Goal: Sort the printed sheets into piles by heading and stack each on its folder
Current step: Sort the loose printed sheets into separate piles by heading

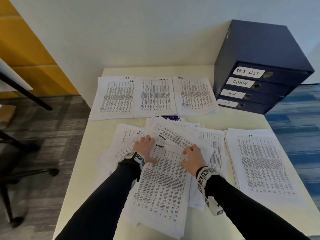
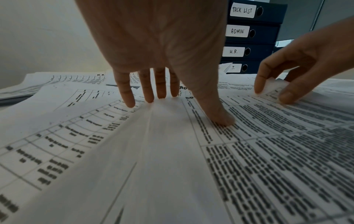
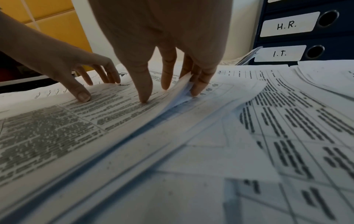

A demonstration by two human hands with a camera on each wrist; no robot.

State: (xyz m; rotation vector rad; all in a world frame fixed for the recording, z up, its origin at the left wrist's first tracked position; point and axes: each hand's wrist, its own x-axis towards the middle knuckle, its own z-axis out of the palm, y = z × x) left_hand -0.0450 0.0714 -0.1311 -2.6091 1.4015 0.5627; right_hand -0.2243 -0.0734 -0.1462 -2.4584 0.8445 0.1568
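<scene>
Left hand (image 1: 144, 146) is flat with fingers spread, pressing down on the loose heap of printed sheets (image 1: 162, 181) in the middle of the table (image 1: 78, 179), thumb on the top page headed ADMIN. Right hand (image 1: 191, 157) is next to it, thumb and fingers pinching up the corner of a sheet (image 3: 184, 84) from the same heap. Three sorted piles (image 1: 154, 97) sit along the far edge, another pile (image 1: 261, 163) on the right, and the blue folders (image 1: 249, 87) are stacked at the far right corner.

Right hand (image 3: 168, 72) on sheet corner (image 3: 184, 81)
</scene>
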